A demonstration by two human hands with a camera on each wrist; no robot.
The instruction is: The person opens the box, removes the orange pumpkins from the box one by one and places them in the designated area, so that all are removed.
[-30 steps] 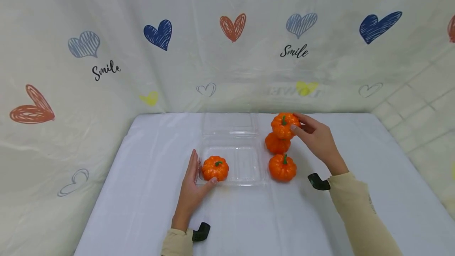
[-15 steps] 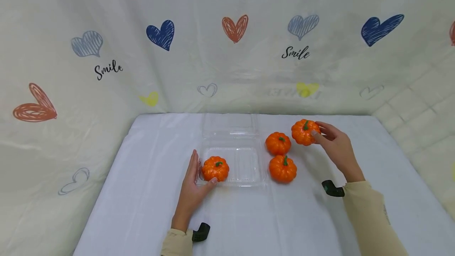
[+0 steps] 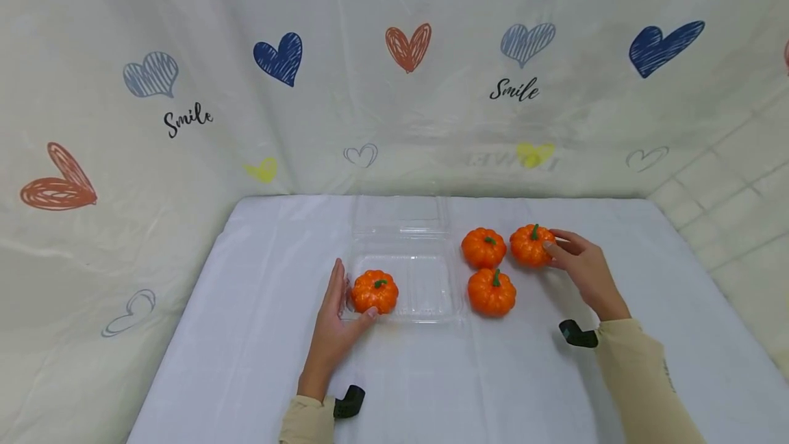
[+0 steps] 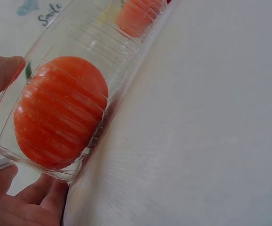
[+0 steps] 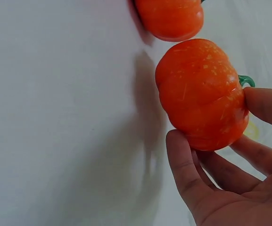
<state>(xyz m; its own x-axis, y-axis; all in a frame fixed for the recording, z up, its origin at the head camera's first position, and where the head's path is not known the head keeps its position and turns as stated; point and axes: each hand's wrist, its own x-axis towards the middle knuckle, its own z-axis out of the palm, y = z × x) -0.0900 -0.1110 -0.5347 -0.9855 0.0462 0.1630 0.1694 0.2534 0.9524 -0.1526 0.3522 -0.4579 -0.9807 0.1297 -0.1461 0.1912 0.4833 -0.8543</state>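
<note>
My left hand [image 3: 333, 338] holds the near left corner of a clear plastic clamshell container [image 3: 428, 286], fingers along its side and thumb at the front rim. One small orange pumpkin [image 3: 374, 292] with a green stem sits in its left part, seen through the ribbed wall in the left wrist view. My right hand [image 3: 588, 273] grips another pumpkin [image 5: 201, 94] between thumb and fingers, close over the table right of the container. Beside it are two more: a back pumpkin [image 3: 483, 248] and a front pumpkin [image 3: 491, 292], between it and the container.
The container's lid [image 3: 401, 214] lies folded back toward the rear edge of the table [image 3: 419, 389], which has a white cover. A pale curtain [image 3: 333, 108] printed with hearts hangs behind.
My right hand has carried its pumpkin off the back pumpkin, to the right and then down toward the table. The left hand and container stay in place.
</note>
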